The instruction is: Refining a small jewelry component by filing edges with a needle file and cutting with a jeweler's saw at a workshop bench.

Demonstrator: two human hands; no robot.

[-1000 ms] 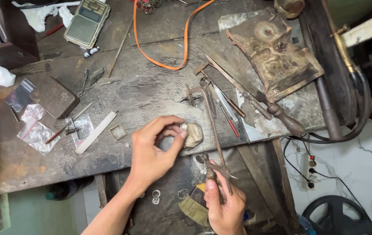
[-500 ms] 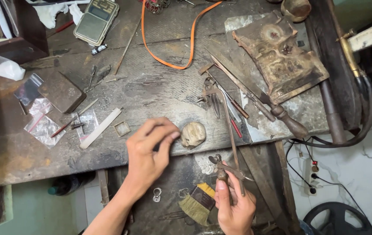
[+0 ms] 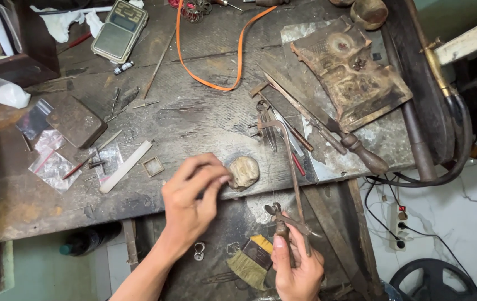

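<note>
At bench edge, left hand (image 3: 191,200) beside lump (image 3: 244,171), right hand (image 3: 297,267) gripping pliers (image 3: 281,223)

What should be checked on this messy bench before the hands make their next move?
1. Right hand has a firm grip on the pliers: ok, fingers wrap the handles.
2. Something sits between the pliers' tips: cannot tell, too small.
3. Left hand is holding a piece: cannot tell, fingertips pinch together but nothing shows.
4. Left hand is apart from the pliers' tips: ok.
5. Rounded pale lump rests steady at the bench edge: ok, beside the left fingertips.
6. Orange cord is away from both hands: ok.
</note>
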